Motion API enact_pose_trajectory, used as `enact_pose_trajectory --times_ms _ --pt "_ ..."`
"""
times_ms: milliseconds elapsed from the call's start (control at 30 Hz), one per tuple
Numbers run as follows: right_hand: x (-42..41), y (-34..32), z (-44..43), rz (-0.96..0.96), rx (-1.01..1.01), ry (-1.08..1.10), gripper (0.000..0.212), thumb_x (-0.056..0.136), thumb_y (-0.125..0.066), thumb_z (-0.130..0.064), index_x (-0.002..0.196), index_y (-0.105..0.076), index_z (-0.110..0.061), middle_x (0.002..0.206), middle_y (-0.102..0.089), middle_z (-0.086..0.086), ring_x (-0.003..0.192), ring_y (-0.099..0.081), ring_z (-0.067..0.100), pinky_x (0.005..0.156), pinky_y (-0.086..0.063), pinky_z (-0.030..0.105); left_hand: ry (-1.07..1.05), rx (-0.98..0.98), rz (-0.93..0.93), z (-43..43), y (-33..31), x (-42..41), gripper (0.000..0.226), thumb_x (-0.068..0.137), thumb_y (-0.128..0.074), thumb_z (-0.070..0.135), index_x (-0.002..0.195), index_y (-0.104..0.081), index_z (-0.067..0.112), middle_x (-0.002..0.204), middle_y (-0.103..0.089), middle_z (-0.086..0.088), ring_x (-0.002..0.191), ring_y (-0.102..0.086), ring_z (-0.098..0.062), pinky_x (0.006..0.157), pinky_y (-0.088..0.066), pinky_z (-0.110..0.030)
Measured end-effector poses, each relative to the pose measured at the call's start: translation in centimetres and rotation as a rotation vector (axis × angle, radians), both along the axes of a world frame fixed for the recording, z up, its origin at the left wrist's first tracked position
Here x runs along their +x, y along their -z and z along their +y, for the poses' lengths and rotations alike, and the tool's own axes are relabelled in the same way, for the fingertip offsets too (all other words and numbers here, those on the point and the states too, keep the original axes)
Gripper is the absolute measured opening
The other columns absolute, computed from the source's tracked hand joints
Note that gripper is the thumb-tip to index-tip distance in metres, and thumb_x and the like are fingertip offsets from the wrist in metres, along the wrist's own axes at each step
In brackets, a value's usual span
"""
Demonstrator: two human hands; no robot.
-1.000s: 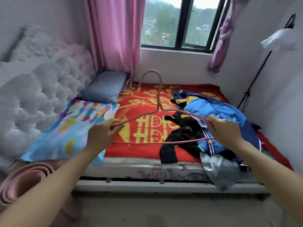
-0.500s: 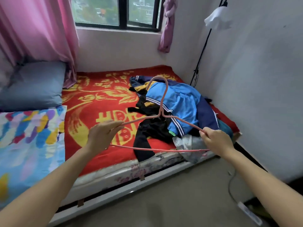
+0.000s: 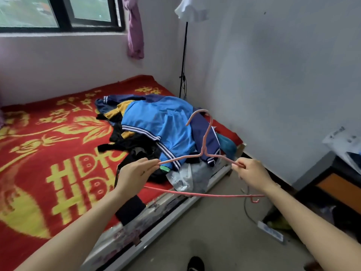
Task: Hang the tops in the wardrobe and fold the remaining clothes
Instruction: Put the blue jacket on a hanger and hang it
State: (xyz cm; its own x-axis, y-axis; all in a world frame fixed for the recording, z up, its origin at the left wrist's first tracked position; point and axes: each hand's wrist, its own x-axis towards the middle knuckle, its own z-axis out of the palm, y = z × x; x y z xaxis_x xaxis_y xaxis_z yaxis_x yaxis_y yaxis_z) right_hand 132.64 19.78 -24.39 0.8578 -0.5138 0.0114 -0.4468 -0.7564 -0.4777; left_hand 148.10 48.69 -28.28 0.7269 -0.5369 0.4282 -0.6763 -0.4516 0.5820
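I hold a pink hanger (image 3: 204, 145) flat in front of me, hook pointing away. My left hand (image 3: 134, 173) pinches its left shoulder and my right hand (image 3: 252, 173) grips its right shoulder. Beyond it a pile of clothes lies on the right end of the bed: a light blue jacket (image 3: 162, 122) with white stripes on top, black garments (image 3: 134, 149) under it to the left, and a pale grey piece (image 3: 187, 177) hanging over the bed's edge. No wardrobe is in view.
The bed carries a red and yellow blanket (image 3: 58, 153). A black lamp stand (image 3: 183, 61) rises in the corner. A dark cabinet (image 3: 332, 184) stands at the right wall. A power strip (image 3: 270, 230) and cable lie on the floor.
My view has swung to the right, from the headboard and pillows to the bed's far corner. The hanger, still held by both hands, now sits over the clothes pile's right edge.
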Motion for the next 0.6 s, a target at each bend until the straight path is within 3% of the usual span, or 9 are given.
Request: enact_pose_trajectory --times_ms 67,133,267,333,400,500,600 --pt "1.9 0.0 -2.8 -0.013 0.036 -0.013 0.032 0.091 -0.057 -0.019 0.060 -0.051 -0.019 0.059 -0.055 0.000 0.064 -0.051 0.021 0.052 -0.035 0.017 -0.023 0.018 0.025 -3.2 0.7 1.4 0.018 0.086 -0.065 0.026 0.101 -0.074 0.020 0.070 -0.060 0.010 0.062 -0.055 -0.009 0.054 -0.038 -0.022" --pt "3.9 -0.2 -5.4 0.007 0.062 -0.060 0.021 0.090 -0.058 -0.022 0.070 -0.059 -0.015 0.066 -0.060 0.001 0.070 -0.056 0.022 0.063 -0.042 0.030 -0.074 0.040 0.046 -5.7 1.1 2.8 0.018 0.086 -0.067 0.020 0.103 -0.073 0.021 0.072 -0.060 0.010 0.066 -0.058 -0.014 0.057 -0.040 -0.028" --pt "7.9 -0.8 -10.1 0.002 0.180 -0.240 0.008 0.086 -0.062 -0.022 0.079 -0.060 -0.020 0.065 -0.055 -0.010 0.067 -0.053 0.011 0.071 -0.044 0.033 -0.040 0.079 -0.022 -13.1 -0.1 4.4 0.022 0.087 -0.063 0.031 0.099 -0.075 0.017 0.071 -0.058 0.011 0.065 -0.059 -0.012 0.053 -0.031 -0.014" --pt "9.7 -1.2 -11.8 -0.035 0.259 -0.292 0.009 0.083 -0.066 -0.024 0.076 -0.060 -0.023 0.066 -0.057 -0.010 0.067 -0.054 0.008 0.072 -0.046 0.033 0.029 0.107 -0.095 -16.7 -0.5 4.7 0.037 0.087 -0.052 0.044 0.094 -0.075 0.015 0.067 -0.059 0.007 0.068 -0.056 -0.013 0.052 -0.029 -0.015" --pt "11.0 -1.3 -13.6 -0.067 0.339 -0.291 0.012 0.081 -0.068 -0.026 0.072 -0.060 -0.025 0.065 -0.057 -0.010 0.067 -0.054 0.009 0.072 -0.046 0.033 0.007 0.131 -0.050 -19.2 -0.4 5.5 0.032 0.086 -0.058 0.039 0.096 -0.076 0.014 0.066 -0.059 0.003 0.060 -0.056 -0.012 0.053 -0.029 -0.017" --pt "11.6 -0.7 -16.1 -0.049 0.405 -0.306 0.015 0.082 -0.068 -0.024 0.069 -0.061 -0.022 0.063 -0.055 -0.008 0.064 -0.052 0.009 0.070 -0.044 0.033 -0.030 0.163 0.045 -22.0 0.3 6.9 0.018 0.086 -0.068 0.023 0.099 -0.075 0.015 0.070 -0.061 -0.001 0.066 -0.061 -0.023 0.059 -0.038 -0.027" --pt "11.8 0.2 -18.3 -0.052 0.425 -0.265 0.019 0.082 -0.068 -0.023 0.065 -0.060 -0.023 0.061 -0.055 -0.008 0.062 -0.052 0.008 0.069 -0.045 0.032 0.003 0.183 0.111 -24.9 1.0 7.6 0.016 0.086 -0.067 0.021 0.099 -0.075 0.016 0.073 -0.062 -0.008 0.071 -0.062 -0.028 0.066 -0.047 -0.039"
